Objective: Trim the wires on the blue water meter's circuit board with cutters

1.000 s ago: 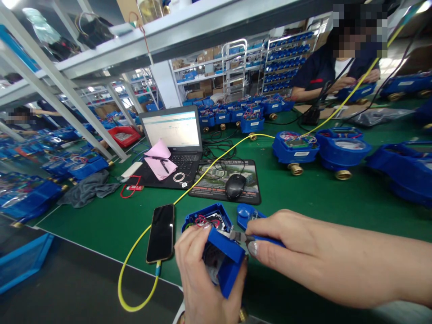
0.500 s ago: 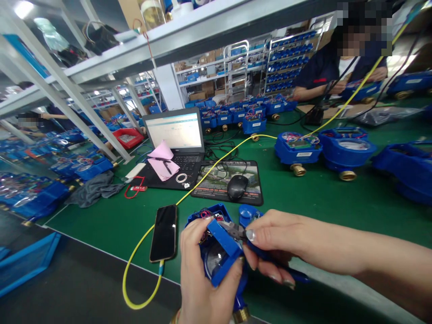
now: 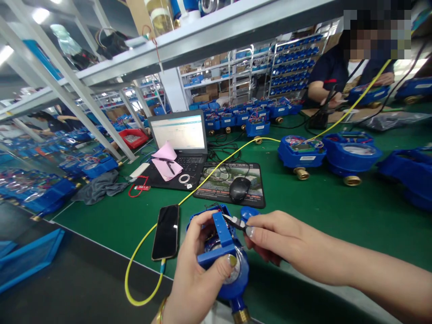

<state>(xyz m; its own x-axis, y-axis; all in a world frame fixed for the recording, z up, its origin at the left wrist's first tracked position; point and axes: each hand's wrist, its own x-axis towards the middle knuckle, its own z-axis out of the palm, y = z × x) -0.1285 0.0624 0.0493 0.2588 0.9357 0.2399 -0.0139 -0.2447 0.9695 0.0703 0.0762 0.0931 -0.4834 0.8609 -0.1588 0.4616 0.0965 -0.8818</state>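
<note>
Green table (image 3: pixel 303 202) below; left hand (image 3: pixel 192 279) curls round a blue frame (image 3: pixel 222 230), probably stiff, best edge-held; right hand (image 3: pixel 281 234) clasps pliers (image 3: pixel 238 223).

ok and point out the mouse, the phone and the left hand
mouse (image 3: pixel 239 189): head view, on its top
phone (image 3: pixel 165 231): head view, on its screen
left hand (image 3: pixel 199 283): head view, on its back
</note>
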